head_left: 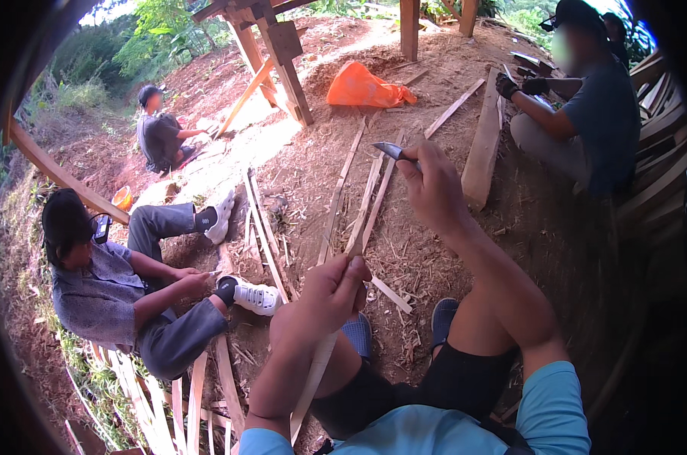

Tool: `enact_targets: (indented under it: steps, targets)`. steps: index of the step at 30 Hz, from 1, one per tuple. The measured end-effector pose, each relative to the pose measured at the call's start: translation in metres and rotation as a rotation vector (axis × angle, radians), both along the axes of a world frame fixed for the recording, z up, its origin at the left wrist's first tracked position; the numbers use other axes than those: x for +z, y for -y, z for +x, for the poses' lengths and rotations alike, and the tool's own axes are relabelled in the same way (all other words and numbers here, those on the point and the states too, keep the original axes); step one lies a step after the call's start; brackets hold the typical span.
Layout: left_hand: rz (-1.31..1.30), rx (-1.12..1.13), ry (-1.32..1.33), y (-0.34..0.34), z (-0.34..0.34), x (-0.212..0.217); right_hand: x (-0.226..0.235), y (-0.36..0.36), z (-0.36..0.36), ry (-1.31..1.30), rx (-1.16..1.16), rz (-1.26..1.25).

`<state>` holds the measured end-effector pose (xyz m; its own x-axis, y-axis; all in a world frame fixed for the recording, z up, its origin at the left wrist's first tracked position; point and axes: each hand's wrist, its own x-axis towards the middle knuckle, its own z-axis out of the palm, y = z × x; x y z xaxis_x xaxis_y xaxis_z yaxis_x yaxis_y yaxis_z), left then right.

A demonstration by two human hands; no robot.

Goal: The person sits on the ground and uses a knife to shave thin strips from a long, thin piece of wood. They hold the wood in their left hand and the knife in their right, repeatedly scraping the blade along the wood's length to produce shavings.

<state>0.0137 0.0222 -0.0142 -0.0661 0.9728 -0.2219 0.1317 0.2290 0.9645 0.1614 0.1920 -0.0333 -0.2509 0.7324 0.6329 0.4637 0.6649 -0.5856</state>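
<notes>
My left hand (332,292) is closed around a long, pale wooden strip (317,371). Below that hand the strip slants down past my left thigh, and its other end points up and away from me. A small knife (389,150) with a short, pointed metal blade is gripped in my right hand (434,178), raised to the right of the strip. The blade points left and is apart from the wood. Most of the knife's handle is hidden by my fingers.
Several strips (261,227) and shavings litter the dirt. A wide plank (484,152) lies right, near an orange bag (366,85). People sit at left (100,280), far left (161,133) and right (594,114). Wooden posts (282,64) stand ahead; strips are piled right (666,144).
</notes>
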Motion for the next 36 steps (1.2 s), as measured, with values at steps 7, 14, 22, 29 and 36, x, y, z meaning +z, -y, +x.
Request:
enact_targets:
  steps: [7, 14, 22, 29, 36]
  targets:
    - [-0.070, 0.085, 0.194, -0.002, -0.003, -0.001, -0.014, 0.022, 0.003, -0.158, 0.117, -0.410]
    - [-0.149, 0.194, 0.386, -0.008, -0.008, -0.003, 0.005, 0.055, 0.007, -0.401, 0.429, -0.873]
    - [-0.044, 0.030, 0.374, -0.002, 0.001, -0.009, 0.008, 0.072, 0.006, -0.477, 0.528, -0.809]
    - [-0.033, -0.101, 0.347, -0.001, 0.005, -0.008, 0.014, 0.055, 0.017, -0.470, 0.400, -0.718]
    - [-0.025, 0.193, 0.513, -0.007, -0.001, 0.002, -0.002, 0.069, 0.018, -0.028, 0.594, -0.245]
